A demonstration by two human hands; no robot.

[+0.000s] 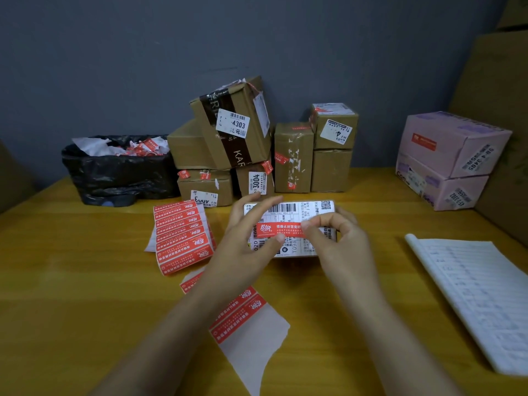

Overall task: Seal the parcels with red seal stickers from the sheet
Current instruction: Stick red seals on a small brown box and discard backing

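Head view: white-labelled parcel (288, 215) over counter (85, 281) centre, ends hidden by both hands; resting or lifted, cannot tell; label print mostly illegible. Left hand (245, 241) grips parcel's left end, thumb on red seal sticker (278, 229) across label. Right hand (340, 241) fingers (313, 224) pinch sticker's right end. Black bin bag (114, 172), back left, holds peeled backing scraps. Sticker sheets (183, 235) just left of parcel. Torn sheet (248, 330) partly under left forearm. Brown boxes (243, 144) stacked against wall. Ruled paper (480, 295) cut off at right edge. Widest counter stretch front left.
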